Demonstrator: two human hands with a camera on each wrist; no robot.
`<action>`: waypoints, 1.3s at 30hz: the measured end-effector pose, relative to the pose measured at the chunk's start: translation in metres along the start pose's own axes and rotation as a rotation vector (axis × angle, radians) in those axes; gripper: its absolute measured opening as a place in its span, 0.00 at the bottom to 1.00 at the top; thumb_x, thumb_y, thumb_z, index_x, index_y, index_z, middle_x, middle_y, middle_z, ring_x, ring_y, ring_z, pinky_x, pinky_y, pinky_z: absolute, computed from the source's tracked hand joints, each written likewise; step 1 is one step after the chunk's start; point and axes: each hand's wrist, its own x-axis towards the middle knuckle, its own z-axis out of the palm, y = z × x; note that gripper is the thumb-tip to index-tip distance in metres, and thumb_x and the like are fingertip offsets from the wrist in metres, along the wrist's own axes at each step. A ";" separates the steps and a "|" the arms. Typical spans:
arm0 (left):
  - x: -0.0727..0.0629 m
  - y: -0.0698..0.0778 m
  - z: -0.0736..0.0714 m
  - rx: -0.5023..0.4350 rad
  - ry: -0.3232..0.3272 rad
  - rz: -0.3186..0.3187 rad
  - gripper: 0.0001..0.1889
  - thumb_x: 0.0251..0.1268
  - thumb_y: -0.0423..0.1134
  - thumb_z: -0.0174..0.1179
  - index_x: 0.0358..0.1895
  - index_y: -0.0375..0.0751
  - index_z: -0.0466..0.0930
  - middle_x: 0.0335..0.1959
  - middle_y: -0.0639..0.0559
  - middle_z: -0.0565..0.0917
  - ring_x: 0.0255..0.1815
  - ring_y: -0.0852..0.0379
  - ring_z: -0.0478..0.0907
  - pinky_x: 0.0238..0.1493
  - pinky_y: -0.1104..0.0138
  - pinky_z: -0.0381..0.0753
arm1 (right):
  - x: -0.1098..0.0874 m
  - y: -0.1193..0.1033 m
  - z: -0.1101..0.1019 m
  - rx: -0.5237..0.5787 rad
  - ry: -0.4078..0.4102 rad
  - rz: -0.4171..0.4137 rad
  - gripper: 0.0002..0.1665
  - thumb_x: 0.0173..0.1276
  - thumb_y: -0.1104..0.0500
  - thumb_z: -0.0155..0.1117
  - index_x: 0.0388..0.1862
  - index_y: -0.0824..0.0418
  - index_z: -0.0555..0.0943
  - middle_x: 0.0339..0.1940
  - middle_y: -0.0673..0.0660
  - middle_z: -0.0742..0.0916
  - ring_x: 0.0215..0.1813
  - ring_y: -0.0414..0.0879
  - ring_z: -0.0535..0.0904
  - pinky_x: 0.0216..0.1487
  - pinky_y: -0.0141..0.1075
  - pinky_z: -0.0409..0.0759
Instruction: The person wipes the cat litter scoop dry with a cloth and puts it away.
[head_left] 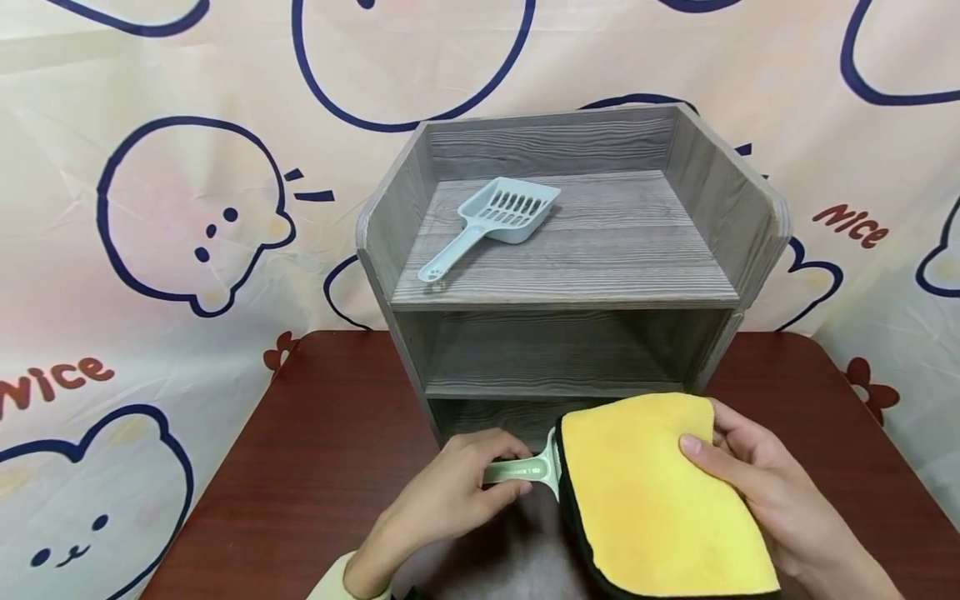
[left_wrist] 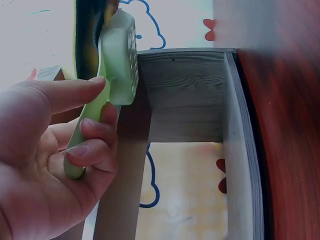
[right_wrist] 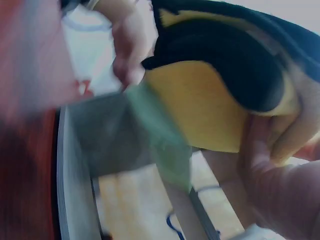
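My left hand [head_left: 457, 483] grips the handle of a green slotted litter scoop [left_wrist: 117, 55], its fingers and thumb wrapped about the handle. A yellow cloth [head_left: 660, 492] with a dark edge and dark underside hangs from my right hand [head_left: 772, 483], thumb on top and fingers beneath. In the head view the cloth covers most of the scoop's head. The right wrist view, blurred, shows the cloth folded over beside the green scoop. On the top shelf of a grey wooden shelf unit [head_left: 570, 304] lies a light blue litter scoop [head_left: 502, 212], handle toward the front left.
The shelf unit stands on a dark red-brown table [head_left: 300, 467], directly in front of both hands, with lower compartments below its top. Behind it hangs a pale curtain [head_left: 247, 75] printed with cartoon bears. The unit's raised side walls flank the top shelf.
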 end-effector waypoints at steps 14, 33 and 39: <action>-0.002 0.006 0.000 -0.013 0.030 0.040 0.09 0.71 0.35 0.72 0.49 0.47 0.85 0.42 0.58 0.87 0.35 0.69 0.73 0.36 0.76 0.77 | 0.006 0.004 0.010 -1.041 0.544 0.022 0.16 0.74 0.54 0.75 0.56 0.55 0.84 0.33 0.47 0.88 0.24 0.39 0.80 0.24 0.35 0.80; 0.015 0.018 0.030 0.029 -0.028 -0.018 0.08 0.71 0.36 0.72 0.48 0.46 0.85 0.44 0.59 0.87 0.37 0.69 0.74 0.41 0.77 0.75 | 0.015 0.018 0.029 -1.111 0.438 -0.081 0.12 0.69 0.56 0.79 0.47 0.44 0.86 0.37 0.43 0.89 0.30 0.35 0.80 0.32 0.31 0.77; 0.011 0.016 0.025 0.014 -0.005 -0.035 0.08 0.71 0.36 0.72 0.49 0.46 0.86 0.44 0.59 0.87 0.38 0.68 0.75 0.42 0.76 0.76 | 0.010 0.013 0.022 -1.256 0.527 -0.111 0.15 0.65 0.57 0.83 0.45 0.43 0.86 0.32 0.43 0.86 0.29 0.33 0.76 0.31 0.30 0.73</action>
